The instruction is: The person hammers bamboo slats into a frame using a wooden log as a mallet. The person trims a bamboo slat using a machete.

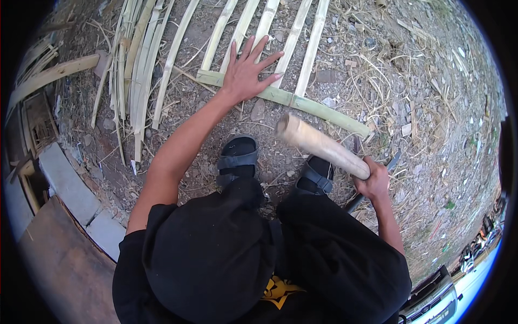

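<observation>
My left hand (247, 75) lies with fingers spread over a pale green bamboo crosspiece (324, 112) and the ends of several upright bamboo slats (291, 43). The slats run away from me side by side, their near ends meeting the crosspiece. In my right hand (373, 181) is a thick bamboo pole (324, 144), gripped near one end. Its other end, slightly blurred, points up and left, above the ground between my feet and the crosspiece. Beneath the right hand lies a long dark object (395, 161), partly hidden, that looks like a blade.
Loose bamboo strips (141, 70) lie in a bundle at the far left. Beyond them rests a wooden plank (56, 73). Concrete blocks (67, 181) and a brown board (67, 259) are at the near left. My sandaled feet (238, 156) stand on dirt strewn with shavings. A vehicle (437, 305) shows at lower right.
</observation>
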Tool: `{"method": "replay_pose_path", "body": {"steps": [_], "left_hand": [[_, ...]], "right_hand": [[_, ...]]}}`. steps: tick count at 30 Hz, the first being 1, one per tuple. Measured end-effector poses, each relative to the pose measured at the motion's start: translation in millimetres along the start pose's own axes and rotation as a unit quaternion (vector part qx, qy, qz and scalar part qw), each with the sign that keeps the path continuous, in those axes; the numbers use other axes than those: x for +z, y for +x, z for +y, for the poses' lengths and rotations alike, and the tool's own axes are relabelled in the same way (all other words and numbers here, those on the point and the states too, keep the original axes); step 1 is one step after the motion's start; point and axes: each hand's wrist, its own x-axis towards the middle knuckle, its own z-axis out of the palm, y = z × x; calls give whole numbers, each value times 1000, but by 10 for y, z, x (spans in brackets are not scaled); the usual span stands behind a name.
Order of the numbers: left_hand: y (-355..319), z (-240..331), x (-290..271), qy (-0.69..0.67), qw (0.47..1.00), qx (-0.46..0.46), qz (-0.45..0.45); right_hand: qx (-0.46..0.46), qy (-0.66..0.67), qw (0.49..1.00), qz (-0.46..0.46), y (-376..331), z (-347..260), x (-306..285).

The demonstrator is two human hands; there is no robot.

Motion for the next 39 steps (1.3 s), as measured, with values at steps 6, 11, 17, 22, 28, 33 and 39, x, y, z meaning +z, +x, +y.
{"method": "replay_pose_path", "body": {"steps": [6,11,17,22,28,33,39], "left_hand": [[5,-12,-28,0,1000,-2,-6],[47,18,-28,-10,1000,3,11],[69,-2,-38,-9,1000,2,12],[35,16,-45,-6,1000,3,11],[30,9,-1,-1,1000,2,11],[20,5,-26,-4,1000,2,5],[61,41,-23,-6,1000,3,10]], "right_hand": [[13,-25,999,41,-56,-114,-52],[-29,17,998,51,-143,-99,24],[54,-78,995,12,-123,-24,-49],[-64,55,990,114,-255,-147,-18],[169,-68,983,-30,-188,-68,143],[52,-29,997,50,-249,-275,32],[-25,62,996,58,-356,-109,216]]}}
